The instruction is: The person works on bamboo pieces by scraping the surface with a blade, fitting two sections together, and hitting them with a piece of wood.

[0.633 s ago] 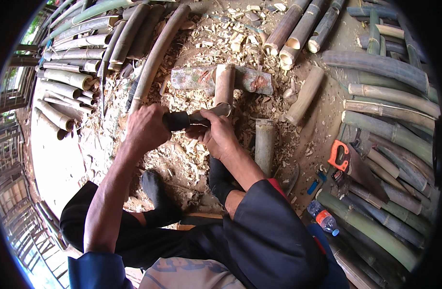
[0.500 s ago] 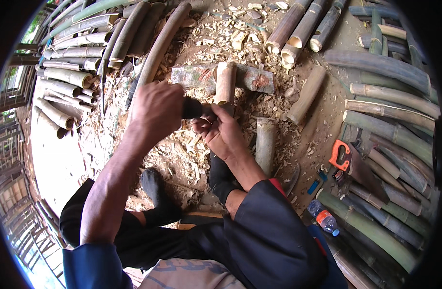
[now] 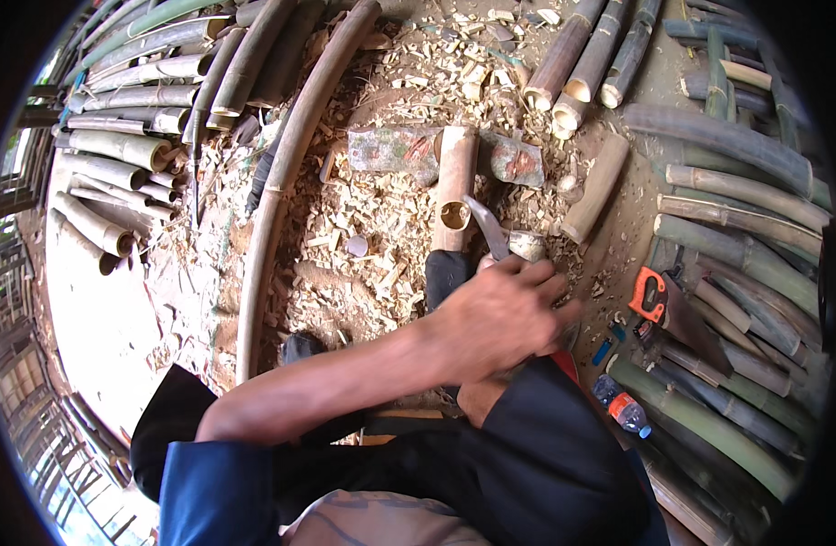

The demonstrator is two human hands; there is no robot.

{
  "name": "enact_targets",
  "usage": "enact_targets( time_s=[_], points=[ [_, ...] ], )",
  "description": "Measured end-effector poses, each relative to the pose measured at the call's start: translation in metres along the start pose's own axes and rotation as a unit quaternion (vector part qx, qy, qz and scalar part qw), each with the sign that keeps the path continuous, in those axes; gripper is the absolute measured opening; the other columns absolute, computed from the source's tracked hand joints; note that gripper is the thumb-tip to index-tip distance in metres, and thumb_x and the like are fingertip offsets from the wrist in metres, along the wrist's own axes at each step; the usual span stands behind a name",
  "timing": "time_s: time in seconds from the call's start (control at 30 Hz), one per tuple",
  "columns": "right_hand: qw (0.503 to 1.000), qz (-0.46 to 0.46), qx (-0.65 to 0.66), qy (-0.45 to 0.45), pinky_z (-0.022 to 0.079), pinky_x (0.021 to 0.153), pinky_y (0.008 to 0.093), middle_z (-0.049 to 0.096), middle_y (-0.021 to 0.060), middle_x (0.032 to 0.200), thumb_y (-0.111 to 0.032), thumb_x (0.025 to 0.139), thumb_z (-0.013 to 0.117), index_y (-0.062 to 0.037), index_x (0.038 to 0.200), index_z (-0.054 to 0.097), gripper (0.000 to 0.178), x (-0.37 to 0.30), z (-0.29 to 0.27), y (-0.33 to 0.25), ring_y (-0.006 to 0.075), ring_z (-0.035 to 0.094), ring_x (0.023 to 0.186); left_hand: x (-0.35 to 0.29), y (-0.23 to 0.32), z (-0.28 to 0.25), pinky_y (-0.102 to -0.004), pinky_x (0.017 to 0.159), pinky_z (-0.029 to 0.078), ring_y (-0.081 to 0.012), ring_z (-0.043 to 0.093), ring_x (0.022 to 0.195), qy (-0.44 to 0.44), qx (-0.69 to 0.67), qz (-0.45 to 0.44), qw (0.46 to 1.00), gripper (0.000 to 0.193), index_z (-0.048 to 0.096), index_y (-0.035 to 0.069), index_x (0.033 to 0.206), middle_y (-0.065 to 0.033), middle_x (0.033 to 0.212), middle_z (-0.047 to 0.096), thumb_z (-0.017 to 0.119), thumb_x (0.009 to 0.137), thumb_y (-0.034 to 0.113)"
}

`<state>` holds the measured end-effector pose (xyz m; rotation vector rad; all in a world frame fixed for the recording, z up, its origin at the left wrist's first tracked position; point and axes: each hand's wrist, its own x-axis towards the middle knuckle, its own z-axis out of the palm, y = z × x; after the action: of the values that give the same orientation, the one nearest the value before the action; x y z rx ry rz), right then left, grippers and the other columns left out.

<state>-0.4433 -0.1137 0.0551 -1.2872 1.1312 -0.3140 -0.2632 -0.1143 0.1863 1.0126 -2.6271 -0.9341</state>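
My left hand (image 3: 504,314) reaches across to the right side, closed, with its knuckles up. From its far side sticks out a curved knife (image 3: 491,227), the metal blade pointing away from me and its handle hidden. My right hand is covered by the left, so its fingers cannot be made out. Just left of the blade, a short bamboo tube (image 3: 456,173) lies over a bark-covered log (image 3: 390,153), with a round hollow showing near its closer end. My dark-covered lower leg (image 3: 447,273) is against that end. Beside the blade shows the pale top of another bamboo piece (image 3: 527,246).
Wood chips (image 3: 381,227) cover the ground. A long bamboo pole (image 3: 277,182) runs along the left. At right are an orange-handled saw (image 3: 650,293), a plastic bottle (image 3: 622,406) and stacked bamboo (image 3: 723,209). One loose bamboo piece (image 3: 595,189) lies right of the log.
My left hand has swung from the left of the tube to the right, over my right hand. The hands have left the tube's near end, and the curved blade now shows beside it.
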Motion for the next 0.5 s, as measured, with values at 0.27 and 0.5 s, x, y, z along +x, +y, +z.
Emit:
enact_targets(
  time_s=[0.27,0.5],
  points=[
    [0.974,0.104,-0.12,0.16,0.048,0.102,0.0416,0.057,0.0147,0.126,-0.025,0.099,0.059,-0.0085,0.12,0.059,0.026,0.03,-0.035,0.027,0.0253,0.054,0.124,0.063,-0.075,0.052,-0.0439,0.106,0.05,-0.037,0.057,0.129,-0.056,-0.134,-0.092,0.985,0.084,0.045,0.018,0.147,-0.0195,0.136,0.053,0.081,0.072,0.01],
    [0.803,-0.089,-0.584,0.073,0.048,0.091,0.0497,0.067,0.0169,0.102,-0.037,0.082,0.074,-0.0025,0.11,0.063,0.046,0.054,-0.071,-0.065,0.0372,0.064,0.1,0.056,-0.078,0.056,-0.0501,0.107,0.047,-0.0504,0.051,0.126,0.283,-0.219,-0.086,0.93,0.086,0.046,0.016,0.15,-0.0295,0.147,0.042,0.067,0.072,-0.01]
  ],
)
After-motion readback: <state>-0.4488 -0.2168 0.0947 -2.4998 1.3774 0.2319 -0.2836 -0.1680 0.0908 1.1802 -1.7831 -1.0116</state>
